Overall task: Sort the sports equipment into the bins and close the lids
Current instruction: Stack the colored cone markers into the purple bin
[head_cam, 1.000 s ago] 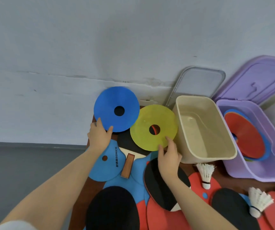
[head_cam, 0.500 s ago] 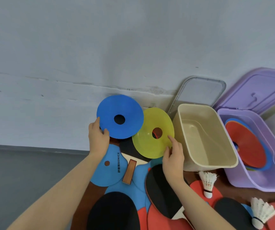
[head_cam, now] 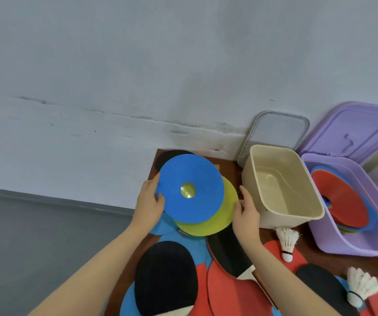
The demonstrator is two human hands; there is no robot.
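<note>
The left hand (head_cam: 148, 206) pinches the edge of the blue disc (head_cam: 191, 188) between thumb and fingers. The blue disc lies on top of the yellow disc (head_cam: 223, 213), covering most of it. The right hand (head_cam: 246, 216) holds the yellow disc's right edge with curled fingers. Both discs are up above the paddles (head_cam: 165, 279), just left of the cream bin (head_cam: 281, 215). The purple bin (head_cam: 354, 245) holds more discs.
</note>
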